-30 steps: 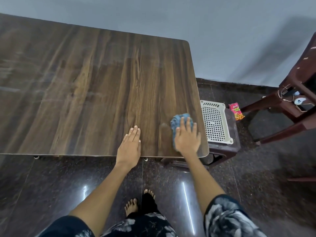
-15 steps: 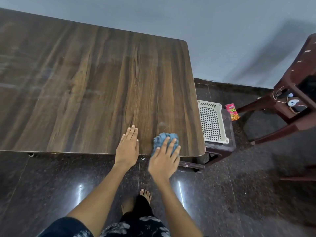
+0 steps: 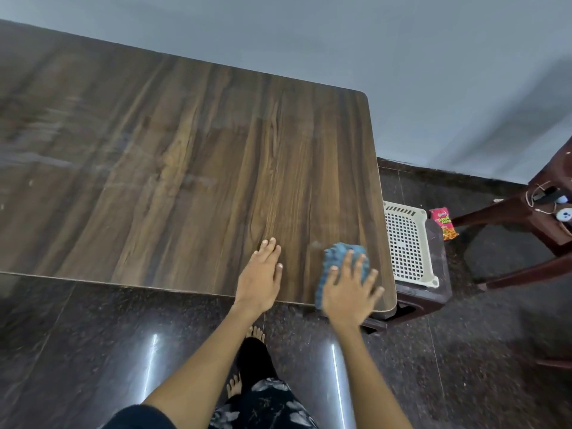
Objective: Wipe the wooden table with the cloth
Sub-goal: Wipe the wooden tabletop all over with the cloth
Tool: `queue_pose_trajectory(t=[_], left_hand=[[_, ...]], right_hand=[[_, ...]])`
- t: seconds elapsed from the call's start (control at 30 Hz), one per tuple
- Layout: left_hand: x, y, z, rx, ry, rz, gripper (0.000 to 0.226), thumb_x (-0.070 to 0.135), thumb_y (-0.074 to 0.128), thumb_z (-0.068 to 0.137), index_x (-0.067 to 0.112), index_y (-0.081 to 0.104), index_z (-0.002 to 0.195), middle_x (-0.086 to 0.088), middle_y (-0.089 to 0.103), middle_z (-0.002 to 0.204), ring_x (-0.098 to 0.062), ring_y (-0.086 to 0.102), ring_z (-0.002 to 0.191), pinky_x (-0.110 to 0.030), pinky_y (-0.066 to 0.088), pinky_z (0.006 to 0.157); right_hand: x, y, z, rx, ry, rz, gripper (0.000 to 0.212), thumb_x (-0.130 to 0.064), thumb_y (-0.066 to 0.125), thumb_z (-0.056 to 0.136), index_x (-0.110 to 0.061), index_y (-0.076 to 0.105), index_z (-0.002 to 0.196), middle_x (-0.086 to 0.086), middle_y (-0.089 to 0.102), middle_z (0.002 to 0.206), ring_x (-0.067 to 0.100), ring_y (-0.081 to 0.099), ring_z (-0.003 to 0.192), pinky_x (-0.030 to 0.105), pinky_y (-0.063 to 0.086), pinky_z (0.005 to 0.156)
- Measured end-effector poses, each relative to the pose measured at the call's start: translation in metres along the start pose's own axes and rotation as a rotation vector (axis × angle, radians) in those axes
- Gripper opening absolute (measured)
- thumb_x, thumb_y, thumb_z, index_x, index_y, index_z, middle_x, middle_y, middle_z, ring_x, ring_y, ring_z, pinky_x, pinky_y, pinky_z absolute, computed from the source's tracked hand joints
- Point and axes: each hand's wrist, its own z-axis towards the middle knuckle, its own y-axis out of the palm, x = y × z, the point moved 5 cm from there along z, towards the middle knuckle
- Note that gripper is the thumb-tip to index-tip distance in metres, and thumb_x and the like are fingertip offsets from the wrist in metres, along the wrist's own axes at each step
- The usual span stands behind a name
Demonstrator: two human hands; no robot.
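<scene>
The wooden table (image 3: 185,168) fills the left and middle of the head view, dark brown with faint streaks on its left part. A blue cloth (image 3: 339,258) lies at the table's near right corner. My right hand (image 3: 351,289) presses flat on it with fingers spread and straight; part of the cloth hangs over the near edge. My left hand (image 3: 260,278) rests flat on the table just left of the cloth, fingers straight and together, holding nothing.
A white perforated basket (image 3: 408,243) sits on a dark stool (image 3: 433,292) just past the table's right edge. A red snack packet (image 3: 444,227) lies on the dark tiled floor. A brown chair (image 3: 538,218) stands at the far right. My bare feet (image 3: 247,360) stand near the table.
My right hand slid the cloth from the right corner leftward along the near edge, then back to the right corner. The left hand stayed in place.
</scene>
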Motion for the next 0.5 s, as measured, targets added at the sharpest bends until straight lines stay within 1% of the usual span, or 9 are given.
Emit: queue_pose_trajectory(t=[0.07,0.1,0.17,0.2,0.23,0.3,0.4,0.43,0.5], left_hand=[[0.002,-0.003,0.012,0.014,0.004,0.007,0.045,0.023,0.028,0.100,0.011,0.028,0.143,0.002,0.014,0.155,-0.009,0.007,0.143,-0.019,0.002,0.112],[0.001,-0.006,0.019,0.022,-0.003,0.009,0.045,0.024,0.028,0.100,0.011,0.027,0.143,0.002,0.014,0.155,-0.009,0.007,0.143,-0.020,0.003,0.112],[-0.007,-0.014,0.038,0.025,-0.034,0.017,0.046,0.024,0.028,0.100,0.011,0.027,0.143,0.001,0.013,0.155,-0.010,0.008,0.143,-0.021,0.005,0.113],[-0.012,-0.018,0.047,0.021,-0.051,0.025,0.046,0.024,0.028,0.100,0.010,0.026,0.144,0.000,0.013,0.155,-0.011,0.008,0.143,-0.022,0.005,0.114],[-0.017,-0.022,0.056,0.018,-0.069,0.033,0.046,0.024,0.028,0.100,0.010,0.026,0.144,0.000,0.013,0.155,-0.011,0.008,0.143,-0.023,0.006,0.114],[-0.028,-0.030,0.074,0.010,-0.102,0.041,0.046,0.024,0.028,0.100,0.009,0.025,0.144,0.000,0.013,0.155,-0.011,0.008,0.143,-0.024,0.007,0.115],[-0.044,-0.039,0.096,0.012,-0.150,0.030,0.046,0.025,0.027,0.100,0.009,0.025,0.144,0.000,0.013,0.156,-0.011,0.007,0.143,-0.024,0.007,0.114],[-0.050,-0.043,0.102,0.018,-0.172,0.023,0.047,0.025,0.027,0.100,0.009,0.025,0.144,0.000,0.013,0.156,-0.011,0.006,0.143,-0.024,0.007,0.114],[-0.066,-0.053,0.115,0.039,-0.222,0.014,0.047,0.025,0.028,0.100,0.008,0.025,0.143,-0.001,0.014,0.156,-0.012,0.007,0.144,-0.025,0.007,0.115]], right_hand=[[0.025,-0.005,0.018,0.016,0.102,0.034,0.056,-0.047,0.014,0.099,-0.029,0.002,0.151,-0.001,0.002,0.160,0.033,0.005,0.146,0.053,0.006,0.115],[0.028,-0.006,0.023,0.035,0.131,0.054,0.055,-0.045,0.017,0.100,-0.027,0.010,0.151,0.002,0.010,0.160,0.035,0.010,0.145,0.054,0.010,0.114],[0.016,-0.008,0.027,0.137,0.175,0.117,0.055,-0.040,0.022,0.098,-0.018,0.033,0.147,0.011,0.033,0.152,0.042,0.030,0.137,0.058,0.022,0.108],[0.008,-0.007,0.027,0.154,0.193,0.159,0.056,-0.039,0.023,0.095,-0.014,0.040,0.143,0.014,0.041,0.146,0.045,0.038,0.132,0.060,0.028,0.105],[-0.004,-0.009,0.030,0.159,0.196,0.181,0.058,-0.039,0.023,0.094,-0.012,0.042,0.141,0.016,0.044,0.144,0.046,0.040,0.129,0.060,0.030,0.104],[-0.031,-0.010,0.040,0.142,0.177,0.180,0.059,-0.039,0.022,0.093,-0.012,0.041,0.142,0.015,0.042,0.146,0.045,0.039,0.131,0.058,0.029,0.105],[-0.086,-0.013,0.059,0.076,0.103,0.204,0.057,-0.037,0.028,0.090,-0.009,0.051,0.134,0.017,0.051,0.137,0.045,0.049,0.123,0.058,0.040,0.097],[-0.106,-0.015,0.065,0.093,0.073,0.199,0.057,-0.036,0.028,0.090,-0.010,0.050,0.136,0.016,0.050,0.139,0.044,0.048,0.124,0.057,0.039,0.098],[-0.150,-0.015,0.074,0.017,-0.011,0.191,0.058,-0.036,0.021,0.094,-0.013,0.032,0.147,0.013,0.030,0.153,0.040,0.028,0.139,0.053,0.024,0.110]])
